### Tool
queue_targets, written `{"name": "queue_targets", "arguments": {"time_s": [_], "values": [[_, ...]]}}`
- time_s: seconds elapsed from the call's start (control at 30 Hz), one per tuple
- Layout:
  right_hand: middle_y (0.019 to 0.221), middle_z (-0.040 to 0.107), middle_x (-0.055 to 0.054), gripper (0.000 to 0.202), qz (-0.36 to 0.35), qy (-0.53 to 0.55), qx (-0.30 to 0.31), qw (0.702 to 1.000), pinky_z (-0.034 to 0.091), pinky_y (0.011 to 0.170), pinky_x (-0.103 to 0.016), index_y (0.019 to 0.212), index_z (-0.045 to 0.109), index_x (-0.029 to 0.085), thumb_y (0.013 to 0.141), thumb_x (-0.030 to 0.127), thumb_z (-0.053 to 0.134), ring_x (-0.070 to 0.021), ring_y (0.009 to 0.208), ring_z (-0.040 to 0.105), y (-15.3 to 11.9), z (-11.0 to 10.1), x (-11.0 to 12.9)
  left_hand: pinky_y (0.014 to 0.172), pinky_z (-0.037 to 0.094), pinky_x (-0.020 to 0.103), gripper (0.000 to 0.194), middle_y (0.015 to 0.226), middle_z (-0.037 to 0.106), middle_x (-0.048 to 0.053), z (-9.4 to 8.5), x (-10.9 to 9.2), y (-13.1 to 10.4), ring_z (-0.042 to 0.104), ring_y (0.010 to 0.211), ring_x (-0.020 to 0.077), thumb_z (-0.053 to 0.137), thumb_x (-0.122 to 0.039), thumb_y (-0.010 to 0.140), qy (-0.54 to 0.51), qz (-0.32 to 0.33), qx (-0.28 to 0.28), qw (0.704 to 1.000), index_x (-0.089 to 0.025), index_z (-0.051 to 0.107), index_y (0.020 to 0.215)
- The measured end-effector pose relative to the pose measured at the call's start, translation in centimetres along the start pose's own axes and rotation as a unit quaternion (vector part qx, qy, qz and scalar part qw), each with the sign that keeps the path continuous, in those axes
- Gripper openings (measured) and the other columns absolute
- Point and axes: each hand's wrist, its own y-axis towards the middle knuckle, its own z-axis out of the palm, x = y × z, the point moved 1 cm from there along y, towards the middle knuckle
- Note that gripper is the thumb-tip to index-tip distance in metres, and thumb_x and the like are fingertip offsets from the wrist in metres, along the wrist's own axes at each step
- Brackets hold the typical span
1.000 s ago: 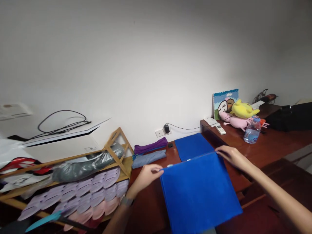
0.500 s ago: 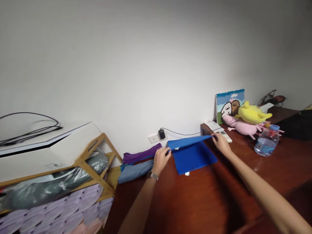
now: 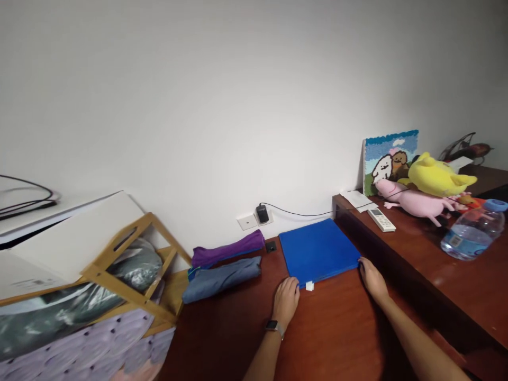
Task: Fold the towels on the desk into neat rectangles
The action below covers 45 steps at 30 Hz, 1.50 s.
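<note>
A bright blue folded cloth point(image 3: 319, 251) lies flat on the reddish-brown table point(image 3: 329, 328), with a small white tag point(image 3: 309, 286) sticking out at its near edge. My left hand point(image 3: 286, 301), with a watch at the wrist, is closed on the near left corner. At the near right corner, my right hand point(image 3: 373, 280) pinches the cloth's edge. Left of the cloth lie a rolled purple garment point(image 3: 228, 250) and a rolled grey-blue garment point(image 3: 223, 279); neither is touched by my hands.
A raised surface on the right holds a remote point(image 3: 381, 219), a pink plush toy point(image 3: 415, 202), a yellow plush toy point(image 3: 438, 175), a water bottle point(image 3: 470, 238) and a dog picture point(image 3: 391, 159). A plugged-in charger point(image 3: 262, 213) trails a cable along the wall. Wooden rack point(image 3: 127, 286) at left.
The raised upper layer of the blue cloth has come down toward me and now lies flat over the lower layer. Both hands moved nearer, to its near corners.
</note>
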Motion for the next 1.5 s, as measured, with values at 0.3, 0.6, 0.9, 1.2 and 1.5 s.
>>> {"name": "queue_targets", "arguments": {"time_s": [0.3, 0.6, 0.9, 1.2, 1.5], "values": [[0.137, 0.07, -0.015, 0.05, -0.078, -0.163, -0.019, 0.983, 0.048, 0.109, -0.053, 0.125, 0.072, 0.02, 0.084, 0.019, 0.044, -0.035, 0.13, 0.061, -1.7, -0.6, 0.4, 0.118, 0.047, 0.053, 0.04, 0.151, 0.063, 0.007, -8.5, 6.9, -13.8, 0.058, 0.14, 0.0273, 0.051, -0.03, 0.101, 0.072, -0.079, 0.041, 0.993, -0.029, 0.066, 0.138], [0.118, 0.075, -0.011, 0.035, -0.138, 0.106, 0.131, 0.976, 0.05, 0.107, -0.042, 0.107, 0.074, 0.023, 0.094, 0.031, 0.043, -0.0271, 0.114, 0.068, -3.7, 5.3, 23.1, 0.12, 0.045, 0.054, 0.044, 0.153, 0.061, 0.005, -16.6, 13.7, -25.1, 0.054, 0.144, 0.0276, 0.045, -0.031, 0.103, 0.163, -0.212, -0.017, 0.963, -0.028, 0.063, 0.143], [0.111, 0.078, -0.019, 0.039, 0.051, 0.157, 0.24, 0.957, 0.055, 0.097, -0.042, 0.115, 0.071, 0.016, 0.085, 0.042, 0.065, -0.0324, 0.11, 0.074, 2.2, 18.0, 38.6, 0.123, 0.041, 0.052, 0.048, 0.156, 0.057, 0.003, -17.0, 11.9, -24.8, 0.049, 0.146, 0.0254, 0.044, -0.023, 0.101, 0.153, -0.252, 0.005, 0.956, -0.029, 0.06, 0.146], [0.116, 0.077, -0.006, 0.054, -0.003, 0.25, 0.236, 0.939, 0.054, 0.097, -0.032, 0.127, 0.062, 0.022, 0.073, 0.025, 0.061, -0.0216, 0.104, 0.072, -6.6, 17.0, 41.1, 0.123, 0.037, 0.055, 0.048, 0.157, 0.056, 0.006, -17.0, 11.6, -24.7, 0.047, 0.147, 0.028, 0.047, -0.023, 0.1, 0.108, -0.257, 0.001, 0.96, -0.028, 0.059, 0.146], [0.101, 0.078, -0.005, 0.038, -0.023, 0.389, 0.213, 0.896, 0.055, 0.073, -0.035, 0.104, 0.075, 0.024, 0.068, 0.029, 0.062, -0.0251, 0.081, 0.07, -23.7, 4.1, 37.3, 0.112, 0.046, 0.055, 0.032, 0.117, 0.075, 0.014, -19.6, 8.9, -23.6, 0.065, 0.12, 0.0314, 0.048, -0.037, 0.099, -0.076, -0.279, -0.117, 0.95, -0.023, 0.076, 0.106]]}}
